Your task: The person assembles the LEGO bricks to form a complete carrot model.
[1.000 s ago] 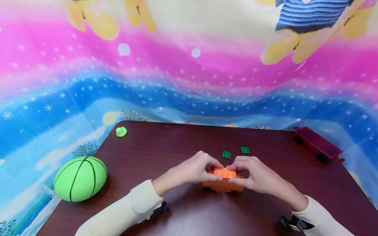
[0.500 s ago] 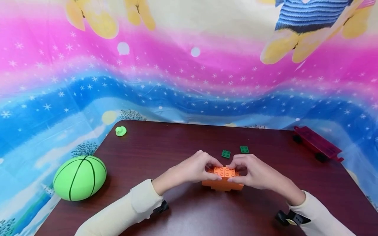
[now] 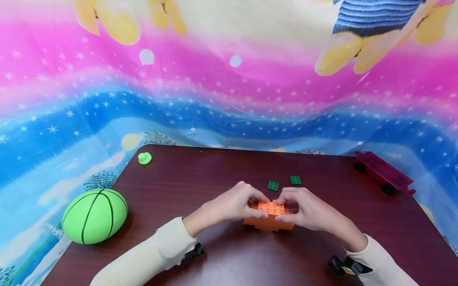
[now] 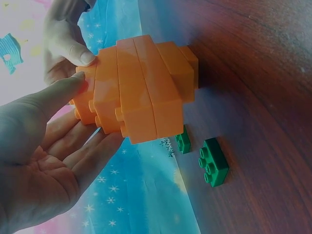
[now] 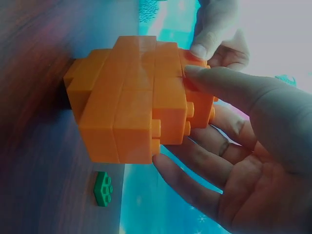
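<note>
A stepped build of orange building bricks (image 3: 269, 223) stands on the brown table, wide in the middle and narrower at top and bottom. My left hand (image 3: 234, 203) pinches the left side of its top layer between thumb and fingers. On the right side, my right hand (image 3: 305, 209) pinches the same layer, thumb in front and fingers behind. Studs show on the top, and several stacked layers of the orange build (image 4: 146, 92) appear in the left wrist view. Just behind it lie two flat green bricks, one nearer (image 3: 273, 185) and one farther right (image 3: 295, 180).
A green ball (image 3: 94, 216) with black lines sits at the table's left edge. The far left corner has a small lime-green duck-like toy (image 3: 144, 158). A red toy wagon (image 3: 384, 171) with black wheels stands far right. Behind the table hangs a printed cloth (image 3: 222, 91).
Both hands keep their grip on the orange brick build, which stays in place. The right forearm has shifted slightly left, and the head view has moved very slightly.
</note>
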Tool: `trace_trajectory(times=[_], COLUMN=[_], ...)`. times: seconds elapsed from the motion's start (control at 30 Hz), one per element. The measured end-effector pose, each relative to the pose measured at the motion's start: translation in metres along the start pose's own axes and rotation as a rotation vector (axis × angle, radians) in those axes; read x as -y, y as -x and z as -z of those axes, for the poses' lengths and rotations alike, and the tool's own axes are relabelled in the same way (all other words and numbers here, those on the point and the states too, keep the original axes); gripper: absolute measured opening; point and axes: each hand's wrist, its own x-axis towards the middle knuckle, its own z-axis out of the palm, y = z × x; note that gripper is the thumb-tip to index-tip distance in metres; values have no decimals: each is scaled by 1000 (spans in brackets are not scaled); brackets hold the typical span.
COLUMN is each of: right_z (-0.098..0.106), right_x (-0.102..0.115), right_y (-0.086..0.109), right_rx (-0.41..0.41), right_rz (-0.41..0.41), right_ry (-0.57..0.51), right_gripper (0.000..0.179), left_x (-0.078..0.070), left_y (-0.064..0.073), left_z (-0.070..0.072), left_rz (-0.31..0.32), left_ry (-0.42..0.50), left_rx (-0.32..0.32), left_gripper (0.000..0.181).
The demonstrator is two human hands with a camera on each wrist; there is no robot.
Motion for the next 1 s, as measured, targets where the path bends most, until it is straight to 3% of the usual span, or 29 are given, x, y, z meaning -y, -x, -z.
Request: trace_trajectory(times=[0.27,0.37,0.47,0.57,0.7,0.8,1.0], right_z=[-14,-21,-25,-27,-29,-29,-26], right_x=[-5,-8,-10,-11,-10,-9,-7], right_y=[6,11,14,15,17,17,14], right_rx=[-103,-154,-201,-226,-238,-248,-233], right_rz=[13,25,20,10,30,69,92], right_ry=[39,49,75,92,92,83,73], right_gripper=[27,31,31,34,37,38,36], left_x=[7,18,34,53,70,74,71], left_y=[1,0,-1,-2,-2,-1,-5], left_z=[0,4,12,19,20,13,-3], left_rz=[-9,-31,-22,25,108,136,163], left_ry=[37,75,78,15,-115,-200,-338], left_rx=[-4,7,-34,-58,88,177,166], left_gripper=[35,36,31,28,38,43,39])
